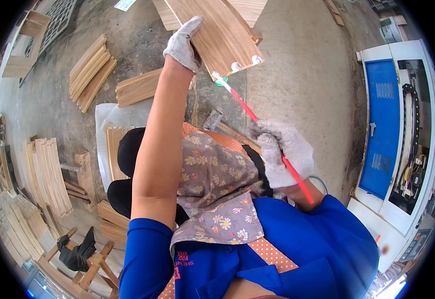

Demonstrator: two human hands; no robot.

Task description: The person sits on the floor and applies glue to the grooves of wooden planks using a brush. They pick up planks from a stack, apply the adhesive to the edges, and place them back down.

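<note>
At upper centre, the left hand (pixel 183 46) grips a board (pixel 222 37). Right of centre, the right hand (pixel 288 152) clasps a red stick (pixel 243 103).

Around me in this woodworking workshop I see stacked boards (pixel 48 174), a hammer (pixel 212 120), a blue-doored machine cabinet (pixel 380 124) and stained concrete floor (pixel 307 74).

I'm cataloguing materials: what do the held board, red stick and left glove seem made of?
Board: wood, seemingly smooth; streaky brown grain shows. Red stick: smooth plastic or painted wood; even, bright colour leaves it open. Left glove: likely knitted fabric, matt, softly creased.
</note>
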